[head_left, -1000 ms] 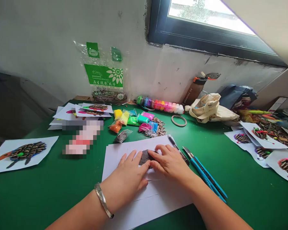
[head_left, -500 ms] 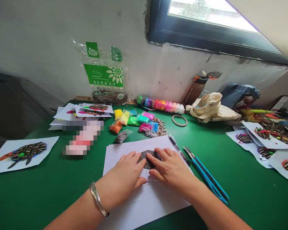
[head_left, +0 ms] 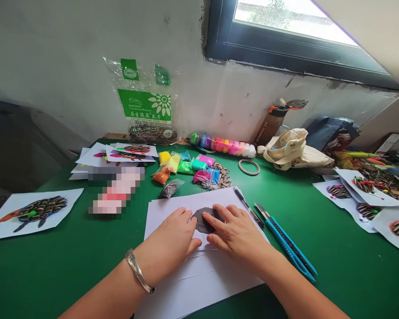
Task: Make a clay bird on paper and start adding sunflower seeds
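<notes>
A flattened oval of dark grey modelling clay (head_left: 203, 220) lies on a stack of white paper (head_left: 199, 283) in front of me. My right hand (head_left: 236, 228) rests on the clay's right part, fingers spread and fingertips on its surface. At its left edge is my left hand (head_left: 176, 232), fingers stretched out, the fingertips touching or just beside the clay; a silver bracelet (head_left: 139, 271) circles that wrist. A black pen (head_left: 248, 206) lies on the paper's right edge, and beyond it is a blue utility knife (head_left: 286, 241) with its blade showing.
Small bags of coloured clay (head_left: 186, 167) and sunflower seeds (head_left: 223, 175) lie behind the paper, near a tape roll (head_left: 249, 167). Seed pictures (head_left: 41, 212) lie left and right. Against the wall stand a seed bag (head_left: 146, 106), a bottle (head_left: 271, 124) and a cloth bag (head_left: 289, 148).
My left hand has drawn back slightly to the left, uncovering more of the clay's left side. The right hand stays in nearly the same place.
</notes>
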The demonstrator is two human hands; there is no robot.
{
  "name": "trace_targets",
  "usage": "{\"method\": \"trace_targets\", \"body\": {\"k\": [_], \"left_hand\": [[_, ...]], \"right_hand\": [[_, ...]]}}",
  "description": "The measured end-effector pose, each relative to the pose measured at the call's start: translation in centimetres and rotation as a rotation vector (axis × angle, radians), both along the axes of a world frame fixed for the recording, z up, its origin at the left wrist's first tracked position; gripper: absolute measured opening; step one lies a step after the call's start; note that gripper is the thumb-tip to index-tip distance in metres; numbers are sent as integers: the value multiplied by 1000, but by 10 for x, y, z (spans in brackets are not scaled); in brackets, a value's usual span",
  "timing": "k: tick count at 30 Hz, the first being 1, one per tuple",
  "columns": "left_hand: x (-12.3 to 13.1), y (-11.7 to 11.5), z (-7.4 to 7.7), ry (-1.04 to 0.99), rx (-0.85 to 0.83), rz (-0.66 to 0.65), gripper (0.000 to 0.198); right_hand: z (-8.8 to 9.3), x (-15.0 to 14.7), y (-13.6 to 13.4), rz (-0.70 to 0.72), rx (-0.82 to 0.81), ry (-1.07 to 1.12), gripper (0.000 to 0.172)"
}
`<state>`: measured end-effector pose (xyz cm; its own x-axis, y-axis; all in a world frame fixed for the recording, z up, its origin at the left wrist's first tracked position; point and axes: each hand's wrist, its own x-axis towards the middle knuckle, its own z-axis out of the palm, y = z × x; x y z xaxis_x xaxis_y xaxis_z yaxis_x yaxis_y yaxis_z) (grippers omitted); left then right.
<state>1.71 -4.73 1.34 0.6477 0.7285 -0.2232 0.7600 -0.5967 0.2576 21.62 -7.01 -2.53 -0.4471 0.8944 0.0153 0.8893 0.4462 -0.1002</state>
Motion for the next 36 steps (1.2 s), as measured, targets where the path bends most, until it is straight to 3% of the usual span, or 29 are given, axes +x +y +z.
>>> {"method": "trace_targets", "body": {"k": [7, 15, 36], "left_hand": [[-4, 3, -10, -70, 54, -36, 29], [-2, -2, -7, -33, 68, -46, 34], [0, -3, -2, 11, 47, -33, 21]], "right_hand": [[-9, -15, 10, -3, 47, 40, 51], [-15, -16, 10, -11, 63, 68, 48], [-17, -16, 13, 0, 99, 138, 40]]}}
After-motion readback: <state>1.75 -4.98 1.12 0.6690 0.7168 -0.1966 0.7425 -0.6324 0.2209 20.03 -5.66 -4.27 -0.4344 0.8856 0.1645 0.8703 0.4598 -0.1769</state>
